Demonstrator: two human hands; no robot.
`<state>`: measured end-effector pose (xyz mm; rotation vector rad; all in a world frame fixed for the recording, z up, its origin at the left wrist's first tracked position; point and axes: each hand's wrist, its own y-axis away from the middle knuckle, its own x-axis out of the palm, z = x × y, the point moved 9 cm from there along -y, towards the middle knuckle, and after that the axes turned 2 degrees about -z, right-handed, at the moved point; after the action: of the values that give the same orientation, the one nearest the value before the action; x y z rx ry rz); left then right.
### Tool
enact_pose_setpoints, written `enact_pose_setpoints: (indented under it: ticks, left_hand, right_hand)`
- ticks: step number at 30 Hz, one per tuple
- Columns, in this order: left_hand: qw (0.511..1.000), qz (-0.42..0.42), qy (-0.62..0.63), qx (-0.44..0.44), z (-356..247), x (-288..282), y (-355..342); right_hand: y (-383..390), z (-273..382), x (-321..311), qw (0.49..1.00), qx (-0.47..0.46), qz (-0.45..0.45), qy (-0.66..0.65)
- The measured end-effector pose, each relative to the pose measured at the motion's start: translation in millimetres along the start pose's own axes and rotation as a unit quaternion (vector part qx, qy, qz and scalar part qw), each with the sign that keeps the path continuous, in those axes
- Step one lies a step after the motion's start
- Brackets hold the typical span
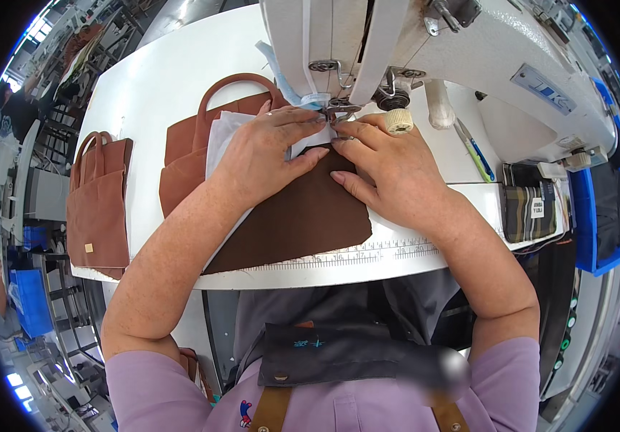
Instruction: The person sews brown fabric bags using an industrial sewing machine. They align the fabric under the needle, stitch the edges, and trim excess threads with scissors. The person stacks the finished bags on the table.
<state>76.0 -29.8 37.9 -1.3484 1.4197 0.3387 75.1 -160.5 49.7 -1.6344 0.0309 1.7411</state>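
Observation:
A dark brown piece of fabric or leather (pixel 292 219) lies on the white table, its upper end under the sewing machine's presser foot (pixel 340 109). My left hand (pixel 263 147) rests flat on its upper left part, fingertips close beside the foot and thumb stretched to the right. White lining cloth (pixel 225 129) shows beneath that hand. From the other side, my right hand (pixel 393 162) presses its fingertips down near the needle, the thumb apart on the brown piece's right edge. Both hands are open. My fingers partly hide the stitching spot.
A reddish-brown handbag (pixel 184 147) lies left of my left hand; a smaller one (pixel 99 205) is farther left. The machine arm (pixel 497 65) spans the upper right. Pens (pixel 474 151) and a plaid pouch (pixel 529 205) lie at right. A printed ruler (pixel 367 253) runs along the front edge.

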Motion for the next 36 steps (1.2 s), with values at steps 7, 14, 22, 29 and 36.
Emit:
enact_pose_setpoints:
  ticks: [7,14,22,29,36]
  left_hand:
    - [0.999,0.025,0.021,0.013,6.8,0.1,-8.9]
    - [0.999,0.025,0.024,0.006,7.3,-0.3,-8.6]
    - [0.999,0.006,0.001,0.034,4.1,-3.1,-9.1]
    - [0.999,0.021,-0.018,0.03,4.2,-0.4,-10.1]
    - [0.996,-0.029,-0.034,0.074,-1.0,-6.7,-9.1]
  right_hand:
    - [-1.4,-0.3,0.2,1.0,-0.002,-0.026,-0.012]
    - [-0.8,0.5,1.1,1.0,0.005,-0.028,-0.012]
    - [-0.6,0.2,1.4,1.0,0.0,-0.03,-0.004]
    - [-0.2,-1.3,1.9,1.0,0.004,-0.026,0.011]
    - [0.8,0.9,-0.9,0.999,0.0,-0.04,0.018]
